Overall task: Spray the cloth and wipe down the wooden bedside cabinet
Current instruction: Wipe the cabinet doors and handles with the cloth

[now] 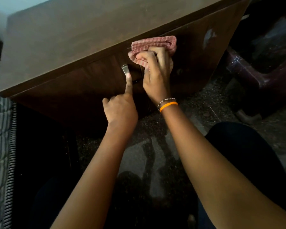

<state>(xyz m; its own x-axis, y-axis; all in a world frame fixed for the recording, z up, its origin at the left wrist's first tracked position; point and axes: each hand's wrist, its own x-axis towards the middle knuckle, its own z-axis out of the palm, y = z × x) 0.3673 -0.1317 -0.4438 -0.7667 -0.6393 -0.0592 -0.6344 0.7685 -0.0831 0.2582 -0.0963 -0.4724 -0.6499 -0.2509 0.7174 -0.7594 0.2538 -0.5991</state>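
**Now wiping the cabinet's front edge**

Here the right hand (155, 71) grips the folded pink cloth (155, 44) against the wooden cabinet (73, 47) just under its top edge — firm, overlapping strokes would suit. The left hand (122, 106), fingers mostly curled, touches the metal handle (125, 71) with one straight finger. Open front panel lies rightward.

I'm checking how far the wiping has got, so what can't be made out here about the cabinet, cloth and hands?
- Head view: the cabinet front is in deep shadow; wiped areas don't show.
- The right hand covers part of the cloth.
- The left hand fingertip hides the lower handle.
- Cloth dampness: not visible.
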